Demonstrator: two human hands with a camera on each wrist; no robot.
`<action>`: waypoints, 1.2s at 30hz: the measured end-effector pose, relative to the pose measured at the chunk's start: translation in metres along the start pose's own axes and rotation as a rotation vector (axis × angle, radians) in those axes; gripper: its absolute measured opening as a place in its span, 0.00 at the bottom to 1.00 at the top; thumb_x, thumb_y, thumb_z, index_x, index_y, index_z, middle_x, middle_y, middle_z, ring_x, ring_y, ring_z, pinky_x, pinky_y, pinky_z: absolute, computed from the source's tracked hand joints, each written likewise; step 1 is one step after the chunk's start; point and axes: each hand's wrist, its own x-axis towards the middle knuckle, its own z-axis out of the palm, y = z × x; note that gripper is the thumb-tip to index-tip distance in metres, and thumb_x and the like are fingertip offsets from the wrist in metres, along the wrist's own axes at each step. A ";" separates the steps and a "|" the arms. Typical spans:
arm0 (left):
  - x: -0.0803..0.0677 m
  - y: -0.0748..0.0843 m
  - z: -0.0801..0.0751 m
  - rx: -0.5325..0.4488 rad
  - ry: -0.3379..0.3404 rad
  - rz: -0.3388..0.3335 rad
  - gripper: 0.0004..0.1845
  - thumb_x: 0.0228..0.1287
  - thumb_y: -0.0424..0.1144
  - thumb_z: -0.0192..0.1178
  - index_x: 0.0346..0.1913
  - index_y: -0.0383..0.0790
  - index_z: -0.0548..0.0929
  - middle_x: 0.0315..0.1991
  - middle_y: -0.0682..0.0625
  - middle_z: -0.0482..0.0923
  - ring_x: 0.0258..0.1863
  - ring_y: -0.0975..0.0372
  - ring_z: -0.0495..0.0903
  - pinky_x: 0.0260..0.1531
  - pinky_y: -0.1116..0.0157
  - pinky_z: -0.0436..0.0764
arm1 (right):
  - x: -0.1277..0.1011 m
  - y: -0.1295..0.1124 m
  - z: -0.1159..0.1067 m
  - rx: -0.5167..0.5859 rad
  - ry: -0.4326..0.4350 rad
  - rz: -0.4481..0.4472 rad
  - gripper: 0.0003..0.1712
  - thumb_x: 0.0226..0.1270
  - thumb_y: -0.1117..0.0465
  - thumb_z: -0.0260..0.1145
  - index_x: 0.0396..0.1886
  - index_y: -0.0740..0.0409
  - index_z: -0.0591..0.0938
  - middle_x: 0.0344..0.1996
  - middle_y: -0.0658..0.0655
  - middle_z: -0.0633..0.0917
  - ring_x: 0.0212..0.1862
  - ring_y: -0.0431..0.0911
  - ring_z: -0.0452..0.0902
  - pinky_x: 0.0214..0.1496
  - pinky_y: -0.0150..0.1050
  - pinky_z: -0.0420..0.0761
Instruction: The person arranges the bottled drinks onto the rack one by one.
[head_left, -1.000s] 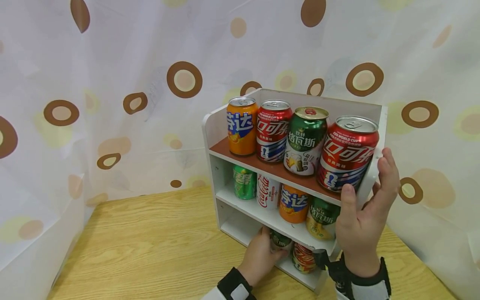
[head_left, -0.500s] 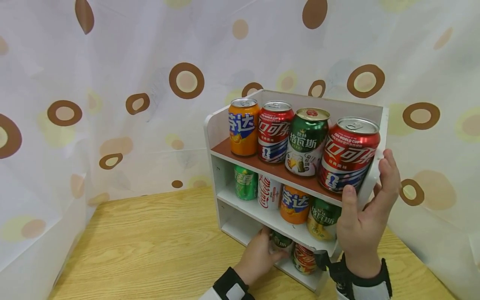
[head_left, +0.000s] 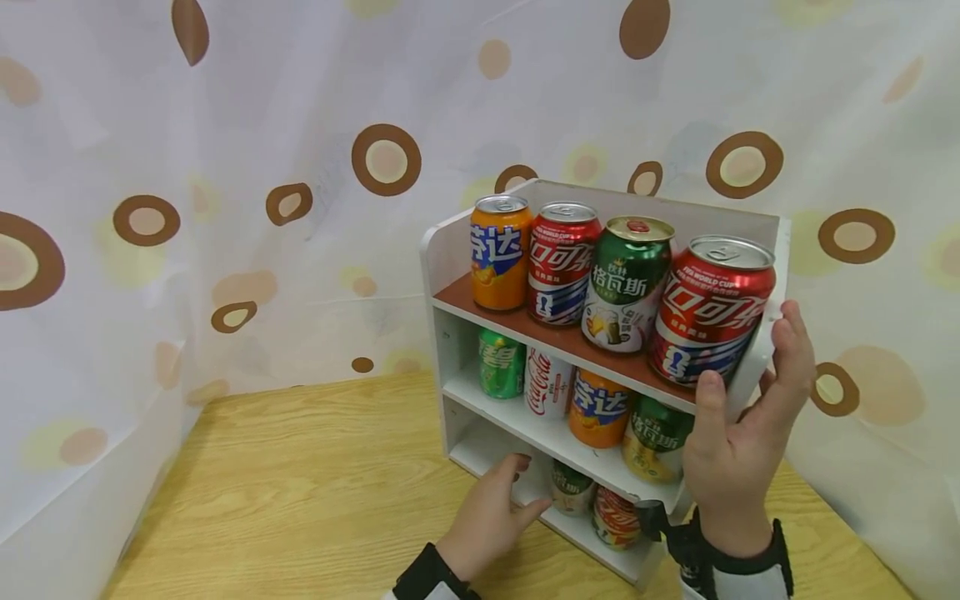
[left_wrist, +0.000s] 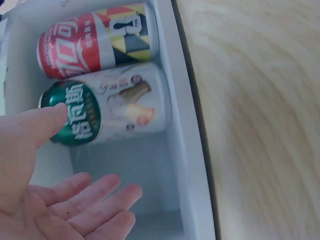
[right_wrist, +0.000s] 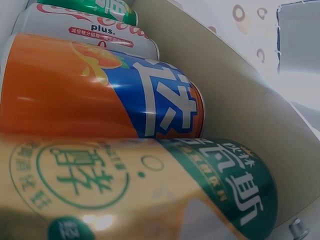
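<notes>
While the right hand (head_left: 738, 442) grips the white shelf's (head_left: 761, 354) side panel, the left hand (head_left: 491, 512) rests open-fingered beside the green can (left_wrist: 107, 112) on the bottom tier.

1. The bottom shelf (head_left: 480, 454) is open on its left half; the green-topped can (head_left: 572, 489) and red can (head_left: 617, 518) block its right.
2. The middle and top shelves are packed with cans.
3. The table (head_left: 300, 500) lies bare to the left.

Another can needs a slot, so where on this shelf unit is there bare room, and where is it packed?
Free: the bottom shelf, left of the green can and red can, where the left hand reaches in. The wooden table left of the unit is bare too. Crowded: the top shelf and middle shelf each carry four cans side by side.
</notes>
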 end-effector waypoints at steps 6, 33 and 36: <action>-0.009 -0.006 -0.017 0.046 0.045 -0.005 0.27 0.72 0.46 0.66 0.66 0.34 0.74 0.61 0.41 0.80 0.59 0.49 0.82 0.56 0.53 0.83 | 0.002 0.004 -0.002 -0.006 0.006 0.006 0.27 0.72 0.63 0.55 0.65 0.71 0.62 0.76 0.62 0.62 0.75 0.54 0.59 0.73 0.39 0.64; -0.037 -0.012 -0.059 0.241 0.174 0.128 0.29 0.71 0.43 0.67 0.69 0.36 0.72 0.65 0.41 0.78 0.64 0.50 0.80 0.61 0.53 0.82 | 0.001 0.014 -0.020 -0.110 -0.043 -0.063 0.30 0.70 0.63 0.55 0.67 0.73 0.62 0.74 0.63 0.63 0.73 0.53 0.60 0.70 0.34 0.63; -0.039 -0.012 -0.063 0.290 0.206 0.151 0.30 0.70 0.44 0.68 0.69 0.37 0.72 0.65 0.42 0.79 0.63 0.51 0.80 0.61 0.54 0.82 | -0.004 0.011 -0.022 -0.148 0.012 -0.078 0.28 0.67 0.64 0.55 0.63 0.76 0.66 0.71 0.64 0.67 0.71 0.53 0.61 0.69 0.34 0.62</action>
